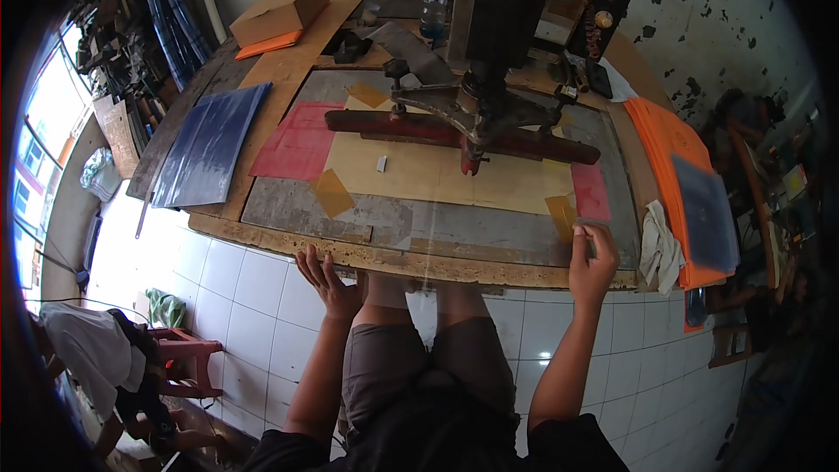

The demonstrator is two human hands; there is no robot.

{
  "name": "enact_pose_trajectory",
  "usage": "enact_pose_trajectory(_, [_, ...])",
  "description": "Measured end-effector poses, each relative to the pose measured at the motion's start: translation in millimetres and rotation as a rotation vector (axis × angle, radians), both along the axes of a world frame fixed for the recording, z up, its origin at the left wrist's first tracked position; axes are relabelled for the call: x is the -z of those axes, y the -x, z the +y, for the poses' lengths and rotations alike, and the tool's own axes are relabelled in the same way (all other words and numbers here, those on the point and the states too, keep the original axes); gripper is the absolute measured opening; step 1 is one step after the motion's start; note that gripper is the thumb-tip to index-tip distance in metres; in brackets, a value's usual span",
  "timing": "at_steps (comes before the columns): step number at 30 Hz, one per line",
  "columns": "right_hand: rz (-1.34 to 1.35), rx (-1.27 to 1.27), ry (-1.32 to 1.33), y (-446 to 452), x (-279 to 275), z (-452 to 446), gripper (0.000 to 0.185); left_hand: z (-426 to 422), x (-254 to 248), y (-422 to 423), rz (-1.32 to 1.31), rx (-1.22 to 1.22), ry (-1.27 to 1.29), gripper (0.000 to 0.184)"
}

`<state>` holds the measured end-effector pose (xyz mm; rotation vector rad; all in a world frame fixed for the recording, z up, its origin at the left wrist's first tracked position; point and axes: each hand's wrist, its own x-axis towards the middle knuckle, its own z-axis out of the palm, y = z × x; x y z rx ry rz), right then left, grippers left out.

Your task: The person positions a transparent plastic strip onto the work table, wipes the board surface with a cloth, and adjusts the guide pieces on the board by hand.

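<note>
My right hand (593,262) is closed in a pinch at the table's front right, apparently on the edge of a clear plastic sheet (421,301). This sheet is hard to see; it shows as a faint sheen over the front edge and my legs. Along the wooden front edge (419,269), my left hand (330,283) rests with its fingers stretched and apart. Beyond both hands lies a cream board (446,182), with red sheets (293,142) at its ends and brown tape (332,194) at its corners. A press head with a dark red bar (524,147) stands over it.
A stack of blue-tinted plastic sheets (211,147) lies at left. Orange sheets (657,144), a translucent stack (703,210) and a white cloth (660,249) are at right. Behind are a cardboard box (280,13) and water bottle (434,2). A person (96,354) is lower left.
</note>
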<state>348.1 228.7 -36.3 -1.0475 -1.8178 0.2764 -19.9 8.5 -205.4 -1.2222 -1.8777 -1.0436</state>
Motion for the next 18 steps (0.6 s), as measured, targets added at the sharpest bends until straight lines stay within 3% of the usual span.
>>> enact_pose_trajectory(18, [-0.018,0.012,0.013,0.5,-2.1,-1.5,0.011,0.5,4.7,2.4,0.016,-0.010,0.001,0.077])
